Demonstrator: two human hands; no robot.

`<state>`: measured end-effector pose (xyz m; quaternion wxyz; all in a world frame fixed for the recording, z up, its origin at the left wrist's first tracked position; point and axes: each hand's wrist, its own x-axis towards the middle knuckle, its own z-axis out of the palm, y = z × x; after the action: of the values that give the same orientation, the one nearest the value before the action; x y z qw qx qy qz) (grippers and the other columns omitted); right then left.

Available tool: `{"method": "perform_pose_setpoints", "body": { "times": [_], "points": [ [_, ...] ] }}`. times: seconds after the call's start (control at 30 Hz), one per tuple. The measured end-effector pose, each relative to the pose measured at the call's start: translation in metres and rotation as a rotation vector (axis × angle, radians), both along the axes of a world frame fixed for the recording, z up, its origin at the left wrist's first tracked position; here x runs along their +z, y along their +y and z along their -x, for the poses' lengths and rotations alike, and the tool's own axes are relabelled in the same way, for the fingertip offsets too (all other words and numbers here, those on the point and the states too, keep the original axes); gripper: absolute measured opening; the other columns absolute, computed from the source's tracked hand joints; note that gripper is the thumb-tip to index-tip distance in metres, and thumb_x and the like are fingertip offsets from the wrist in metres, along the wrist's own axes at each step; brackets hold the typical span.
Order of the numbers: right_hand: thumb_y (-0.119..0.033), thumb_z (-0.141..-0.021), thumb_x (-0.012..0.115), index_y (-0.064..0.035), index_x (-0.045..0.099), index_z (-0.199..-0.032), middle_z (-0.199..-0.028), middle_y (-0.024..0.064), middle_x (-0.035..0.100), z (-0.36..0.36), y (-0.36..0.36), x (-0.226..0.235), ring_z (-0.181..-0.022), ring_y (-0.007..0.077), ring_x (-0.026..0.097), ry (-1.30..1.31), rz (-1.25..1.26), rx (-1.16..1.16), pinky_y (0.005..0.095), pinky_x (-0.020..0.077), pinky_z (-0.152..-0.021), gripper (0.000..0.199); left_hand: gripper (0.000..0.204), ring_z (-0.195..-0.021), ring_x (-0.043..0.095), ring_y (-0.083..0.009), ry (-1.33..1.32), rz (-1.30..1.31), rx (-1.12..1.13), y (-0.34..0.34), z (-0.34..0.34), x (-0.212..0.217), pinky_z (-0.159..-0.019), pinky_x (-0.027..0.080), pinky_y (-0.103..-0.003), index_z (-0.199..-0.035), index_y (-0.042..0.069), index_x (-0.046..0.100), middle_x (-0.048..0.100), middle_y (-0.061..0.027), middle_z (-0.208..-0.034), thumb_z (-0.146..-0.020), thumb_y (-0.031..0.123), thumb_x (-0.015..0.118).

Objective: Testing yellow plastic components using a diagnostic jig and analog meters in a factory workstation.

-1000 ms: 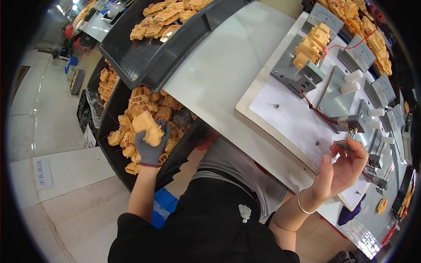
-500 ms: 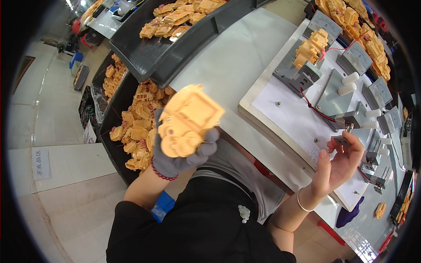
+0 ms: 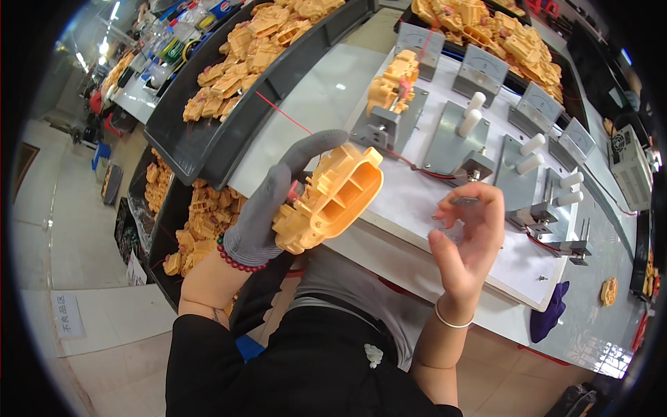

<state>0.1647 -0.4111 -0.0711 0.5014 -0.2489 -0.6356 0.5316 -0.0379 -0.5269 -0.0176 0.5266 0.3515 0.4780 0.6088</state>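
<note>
My left hand [image 3: 267, 198], in a grey glove, grips an orange-yellow plastic housing [image 3: 347, 198] from its left side. The housing is tilted, and its hollow, ribbed side shows. A thin red wire [image 3: 285, 112] runs from near the glove toward the upper left. My bare right hand [image 3: 472, 233] hovers over the near edge of the white board [image 3: 379, 222], fingers curled and thumb apart. A small metal block [image 3: 476, 167] of a test fixture lies just beyond its fingertips. Another orange housing [image 3: 394, 80] sits upright on the leftmost fixture.
Fixtures with white posts [image 3: 472, 115] and meters [image 3: 479, 73] line the board. A black tray [image 3: 208, 149] of housings stands at the upper left, another bin [image 3: 177, 229] below it. More housings [image 3: 500, 35] are piled at the back. A purple cloth [image 3: 549, 313] lies at right.
My left hand has turned the housing from its flat face to its hollow side, and the gloved fingers have shifted upward. My right hand appears farther left as the view has swung right.
</note>
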Motion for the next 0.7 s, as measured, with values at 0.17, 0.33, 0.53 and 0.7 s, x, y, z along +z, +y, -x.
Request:
{"method": "perform_pose_setpoints", "body": {
  "times": [0.17,0.33,0.53,0.7],
  "points": [
    [-0.004,-0.06,0.064,-0.0001,0.054,-0.108,-0.089,0.007,0.061,-0.001,0.005,-0.005,-0.073,0.0138,0.058,0.052,0.028,0.038,0.0241,0.0422,-0.063,0.049,0.064,-0.121,0.056,-0.0196,0.117,-0.109,-0.013,0.047,-0.002,0.032,-0.099,0.046,-0.031,-0.142,0.001,0.041,0.052,-0.0136,-0.137,-0.094,0.042,0.051],
    [-0.006,-0.061,0.063,-0.0011,0.057,-0.107,-0.088,0.0094,0.064,-0.002,0.008,-0.006,-0.069,0.0151,0.06,0.041,-0.074,0.008,0.0251,0.0429,-0.06,0.047,0.045,-0.074,0.067,-0.0318,1.464,-0.358,0.159,0.155,-0.026,0.091,-0.07,0.053,-0.043,-0.117,0.009,0.061,0.068,-0.0163,-0.079,-0.09,0.044,0.053],
    [-0.008,-0.062,0.063,-0.0011,0.056,-0.11,-0.089,0.01,0.064,-0.003,0.009,-0.003,-0.068,0.0161,0.06,-0.028,-0.111,0.01,0.0266,0.0437,-0.061,0.049,0.049,-0.066,0.064,-0.027,1.824,-0.101,-0.136,0.197,-0.054,0.086,-0.065,0.051,-0.037,-0.117,0.005,0.061,0.068,-0.0128,-0.078,-0.089,0.045,0.054],
    [-0.011,-0.059,0.063,-0.0017,0.055,-0.109,-0.089,0.0102,0.064,-0.005,0.007,-0.002,-0.065,0.0165,0.057,-0.035,-0.16,0.0,0.0268,0.0433,-0.06,0.051,0.049,-0.085,0.069,-0.0311,1.901,-0.223,-0.172,0.194,-0.047,0.051,-0.079,0.054,-0.045,-0.113,0.012,0.064,0.07,-0.0112,-0.093,-0.093,0.052,0.044]
  ]
}}
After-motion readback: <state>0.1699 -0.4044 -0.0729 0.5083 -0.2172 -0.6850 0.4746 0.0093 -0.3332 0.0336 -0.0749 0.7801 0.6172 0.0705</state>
